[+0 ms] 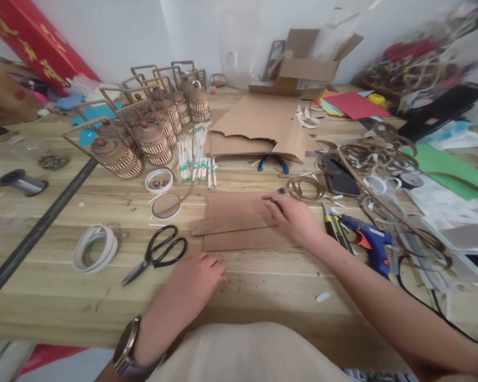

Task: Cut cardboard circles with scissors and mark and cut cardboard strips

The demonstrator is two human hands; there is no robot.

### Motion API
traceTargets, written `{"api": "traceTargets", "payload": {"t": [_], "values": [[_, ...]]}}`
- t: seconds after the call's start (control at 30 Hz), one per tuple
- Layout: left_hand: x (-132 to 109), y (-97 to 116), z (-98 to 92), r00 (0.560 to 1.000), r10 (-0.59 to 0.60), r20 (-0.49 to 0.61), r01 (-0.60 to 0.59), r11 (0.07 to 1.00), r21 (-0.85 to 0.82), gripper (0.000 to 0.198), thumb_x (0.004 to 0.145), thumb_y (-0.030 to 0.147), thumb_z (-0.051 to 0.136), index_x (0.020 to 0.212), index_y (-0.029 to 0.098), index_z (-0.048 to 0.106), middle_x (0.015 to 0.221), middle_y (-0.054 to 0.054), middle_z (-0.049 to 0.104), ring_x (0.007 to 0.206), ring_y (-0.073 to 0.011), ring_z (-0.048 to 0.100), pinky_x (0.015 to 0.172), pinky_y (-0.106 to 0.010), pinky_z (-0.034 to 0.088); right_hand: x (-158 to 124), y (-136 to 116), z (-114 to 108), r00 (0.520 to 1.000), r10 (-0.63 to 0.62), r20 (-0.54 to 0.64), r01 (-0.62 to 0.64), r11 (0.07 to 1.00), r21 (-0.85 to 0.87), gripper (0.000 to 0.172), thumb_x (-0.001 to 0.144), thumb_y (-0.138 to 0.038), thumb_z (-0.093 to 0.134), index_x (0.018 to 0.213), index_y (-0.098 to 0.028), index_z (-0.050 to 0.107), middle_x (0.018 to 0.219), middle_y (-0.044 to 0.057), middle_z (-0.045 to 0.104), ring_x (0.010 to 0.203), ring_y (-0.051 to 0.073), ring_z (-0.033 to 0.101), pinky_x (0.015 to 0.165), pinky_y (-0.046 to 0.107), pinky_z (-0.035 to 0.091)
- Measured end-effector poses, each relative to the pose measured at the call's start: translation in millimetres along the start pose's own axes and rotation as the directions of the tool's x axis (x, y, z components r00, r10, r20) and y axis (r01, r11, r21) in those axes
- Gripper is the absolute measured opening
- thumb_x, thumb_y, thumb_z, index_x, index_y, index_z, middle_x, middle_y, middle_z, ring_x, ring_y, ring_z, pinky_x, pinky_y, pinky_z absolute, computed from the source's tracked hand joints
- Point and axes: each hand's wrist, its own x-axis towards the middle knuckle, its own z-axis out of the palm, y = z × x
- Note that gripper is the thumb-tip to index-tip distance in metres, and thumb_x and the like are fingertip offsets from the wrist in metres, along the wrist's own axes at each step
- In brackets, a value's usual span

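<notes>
My left hand point(197, 281) lies on the table just below the cardboard, fingers loosely bent and slightly apart, with nothing seen in it. Over the right side of a flat cardboard piece point(231, 204), my right hand point(295, 217) has its fingers closed. A small greyish object point(279, 194) shows at those fingers; its kind is unclear. Across the flat piece lies a narrow cardboard strip point(231, 225), its right end by my right hand. Black-handled scissors point(155, 257) rest left of the cardboard, close to my left hand.
A yellow-black utility knife point(338, 228) and blue glue gun point(368, 241) lie right of my right forearm. Beyond are blue-handled pliers point(274, 163), torn cardboard point(258, 119) and paper-wrapped sticks point(193, 159). Tape rolls point(95, 248) and several handled woven baskets point(153, 140) stand left.
</notes>
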Motion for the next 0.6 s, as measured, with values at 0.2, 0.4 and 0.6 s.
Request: {"api": "traceTargets", "payload": {"t": [0.2, 0.4, 0.6], "values": [[4, -21, 0.1, 0.981, -0.073, -0.181, 0.081, 0.996, 0.036, 0.021, 0.1, 0.017, 0.052, 0.104, 0.02, 0.071, 0.111, -0.009, 0.074, 0.102, -0.0256, 0.066, 0.086, -0.038, 0.053, -22, 22, 3, 0.989, -0.096, -0.109, 0.118, 0.967, 0.226, 0.028, 0.099, -0.033, 0.048, 0.111, -0.023, 0.072, 0.107, 0.01, 0.077, 0.1, 0.03, 0.071, 0.088, 0.042, 0.052], [38, -49, -0.6, 0.936, 0.023, -0.352, 0.036, 0.987, 0.159, 0.034, 0.094, 0.013, 0.059, 0.126, 0.02, 0.066, 0.142, -0.013, 0.059, 0.126, -0.0287, 0.055, 0.106, -0.045, 0.046, -22, 42, 11, 0.986, -0.168, 0.011, 0.164, 0.975, 0.15, 0.017, 0.089, -0.03, 0.065, 0.104, -0.025, 0.07, 0.114, 0.012, 0.077, 0.111, 0.034, 0.067, 0.098, 0.052, 0.047], [36, -53, 0.8, 0.973, 0.019, -0.231, 0.012, 0.991, 0.133, 0.036, 0.096, 0.009, 0.052, 0.125, 0.022, 0.068, 0.131, -0.011, 0.066, 0.112, -0.0248, 0.063, 0.094, -0.038, 0.052, -40, 37, 9, 0.973, -0.226, 0.038, 0.219, 0.966, 0.138, 0.014, 0.092, -0.028, 0.063, 0.104, -0.024, 0.068, 0.115, 0.011, 0.077, 0.104, 0.031, 0.069, 0.099, 0.049, 0.046]]}}
